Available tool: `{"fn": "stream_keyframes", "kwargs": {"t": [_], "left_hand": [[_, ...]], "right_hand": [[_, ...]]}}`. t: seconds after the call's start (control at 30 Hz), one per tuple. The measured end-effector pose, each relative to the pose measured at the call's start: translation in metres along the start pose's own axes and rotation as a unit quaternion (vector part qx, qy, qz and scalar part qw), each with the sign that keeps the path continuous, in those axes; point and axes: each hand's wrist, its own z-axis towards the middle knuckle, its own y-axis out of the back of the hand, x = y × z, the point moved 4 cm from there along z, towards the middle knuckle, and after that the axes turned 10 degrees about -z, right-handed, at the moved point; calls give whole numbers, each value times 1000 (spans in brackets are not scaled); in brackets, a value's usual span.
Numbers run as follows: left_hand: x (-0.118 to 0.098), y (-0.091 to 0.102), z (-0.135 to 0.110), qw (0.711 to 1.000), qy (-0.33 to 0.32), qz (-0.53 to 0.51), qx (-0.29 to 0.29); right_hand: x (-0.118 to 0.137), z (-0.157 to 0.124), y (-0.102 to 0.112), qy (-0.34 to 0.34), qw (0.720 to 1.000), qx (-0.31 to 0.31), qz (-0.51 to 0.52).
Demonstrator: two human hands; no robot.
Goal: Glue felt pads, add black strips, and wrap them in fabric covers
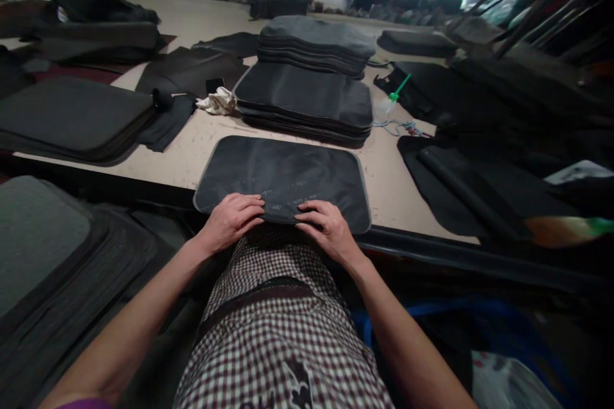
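- Checked garment, 1: worn over the body, close against the work edge, likely for short reach.
- Sheet stack, 1: set low at the left, below table level, apparently to leave working room above.
- Forearms, 2: angled inward and forward from either side, probably for an even hold.
- Left hand, 1: pinches the near edge of the panel, fingers bent on top, thumb below them at the edge; pointing toward the middle.
- Right hand, 1: mirrors that pose, pinching the same edge with curled fingers and thumb, a small gap away from its pair; seemingly to steady the edge from 2 sides.
- Dark panel, 1: lies flat on the table, near edge over the table's rim, probably to let thumbs get under; bears small pale marks near the fingers.
- Front stack, 1: directly beyond the panel, layers roughly aligned, presumably for easy reach.
- Crumpled cloth, 1: at the stack's left.
- Green-tipped bottle, 1: upright at the right, likely placed for access.
- Rear stack, 1: just behind the front stack.
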Motion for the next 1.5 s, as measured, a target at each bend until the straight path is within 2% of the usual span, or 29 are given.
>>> {"fn": "stream_keyframes", "kwargs": {"t": [0.57, 1.1, 1.5], "left_hand": [[1, -3, 4, 1000, 13, 13, -14], [-2, -1, 3, 1000, 15, 1, -5], [0, -1, 2, 1000, 25, 0, 8]], "right_hand": [[3, 2, 5, -21, 999, 40, 21], [0, 0, 1, -11, 1000, 5, 16], [1, 1, 2, -21, 1000, 16, 16]]}}
